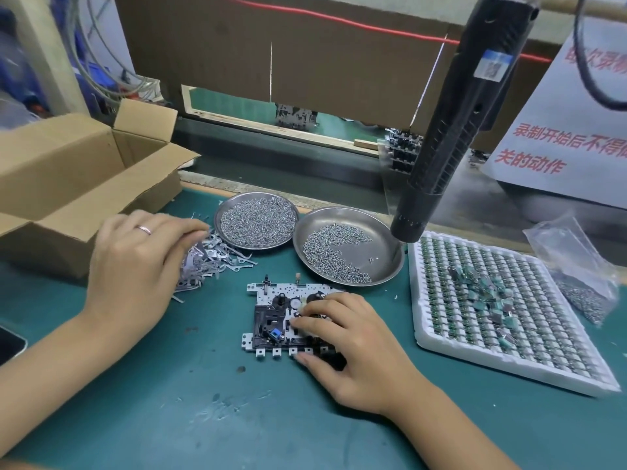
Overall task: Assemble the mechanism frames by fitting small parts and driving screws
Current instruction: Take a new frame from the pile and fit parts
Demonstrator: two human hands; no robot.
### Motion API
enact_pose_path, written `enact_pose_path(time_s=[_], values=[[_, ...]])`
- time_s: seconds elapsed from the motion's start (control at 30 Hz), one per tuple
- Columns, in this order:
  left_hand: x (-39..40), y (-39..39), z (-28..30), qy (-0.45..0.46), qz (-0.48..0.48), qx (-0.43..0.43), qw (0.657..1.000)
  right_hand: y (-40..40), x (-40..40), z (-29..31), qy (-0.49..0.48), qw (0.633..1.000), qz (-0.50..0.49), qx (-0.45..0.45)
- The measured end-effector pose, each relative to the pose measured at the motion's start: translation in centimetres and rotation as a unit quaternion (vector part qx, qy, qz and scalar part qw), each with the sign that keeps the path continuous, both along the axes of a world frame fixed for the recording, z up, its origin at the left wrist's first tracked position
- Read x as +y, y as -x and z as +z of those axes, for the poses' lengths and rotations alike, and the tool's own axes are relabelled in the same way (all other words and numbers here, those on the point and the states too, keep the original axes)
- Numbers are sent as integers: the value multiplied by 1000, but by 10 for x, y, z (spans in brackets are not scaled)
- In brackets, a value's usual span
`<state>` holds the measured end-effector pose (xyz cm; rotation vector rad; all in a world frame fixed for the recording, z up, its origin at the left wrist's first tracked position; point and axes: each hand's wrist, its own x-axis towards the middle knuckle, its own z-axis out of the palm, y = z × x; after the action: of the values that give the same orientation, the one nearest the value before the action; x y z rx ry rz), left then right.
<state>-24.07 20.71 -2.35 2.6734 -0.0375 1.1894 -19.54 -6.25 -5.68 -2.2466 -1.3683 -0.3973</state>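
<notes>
Green matting covers the desk (203, 418), and near its middle lies the mechanism frame (271, 320), flat, a white perforated plate with black parts and a small blue piece on it. The right hand (353, 354) rests on the frame's right half, its grip closed in a pinch: fingertips (298, 322) curl down onto a small part on the plate while the thumb presses the frame's near edge. The left hand (135, 273) sits well apart from the frame, toward the desk's left edge, fingers curled down into a pile of thin metal parts (217, 259); whether they actually grasp one I cannot tell. A ring shows on that hand.

Behind the frame, toward the far edge, stand two steel dishes of screws (258, 218) (342, 256), touching each other. An electric screwdriver (451, 130) hangs above the right dish. A white tray of small components (502, 310) lies by the right edge, a cardboard box (68, 178) at the far left corner.
</notes>
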Motion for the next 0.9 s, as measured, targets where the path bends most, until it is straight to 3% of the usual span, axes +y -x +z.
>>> enact_pose_path(time_s=[0.17,0.43,0.5,0.57,0.63,0.73,0.83,0.9], values=[[-17,-7,5,170,-62,21,983,0,2,0,-40,999,-12,-4],[-54,-19,8,133,-137,66,979,5,9,3,-231,965,-60,108],[-70,-19,10,119,-205,38,971,8,12,7,-296,927,-62,222],[-90,-18,7,90,-259,8,962,10,16,9,-358,866,-30,347],[-104,-18,1,98,-285,-30,953,11,17,11,-396,826,-12,401],[-112,-17,-5,206,-296,-18,933,10,15,12,-431,791,-37,433],[-110,-13,-5,404,-324,77,852,8,15,14,-444,788,-52,423],[-106,-14,-6,474,-310,114,816,7,14,16,-448,792,-51,412]])
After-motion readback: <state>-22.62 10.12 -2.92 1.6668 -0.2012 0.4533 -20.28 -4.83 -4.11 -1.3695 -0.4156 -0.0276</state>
